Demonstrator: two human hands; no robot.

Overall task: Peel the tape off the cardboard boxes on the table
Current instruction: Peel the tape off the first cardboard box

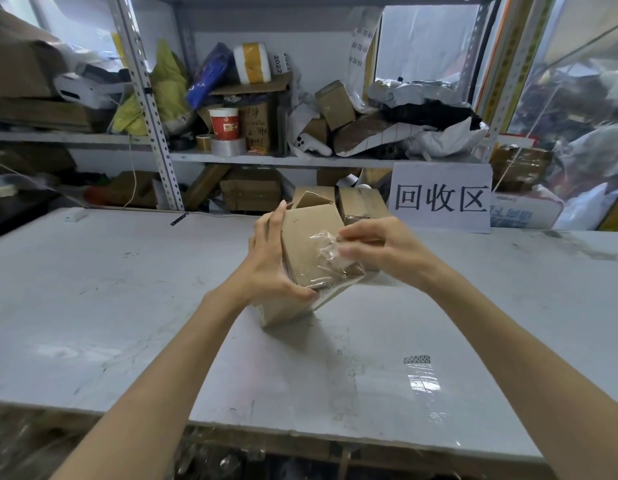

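Box [302, 230] held, tape [326, 249] pinched — sign [442, 197] behind.

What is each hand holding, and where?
Left hand grips the cardboard box by its left side; right hand pinches the clear tape at its crumpled loose end.

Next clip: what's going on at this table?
A person's left hand grips a cardboard box, tilted on the white table, while the right hand pinches a crumpled wad of clear tape partly lifted off its upper face. More boxes wait behind it.
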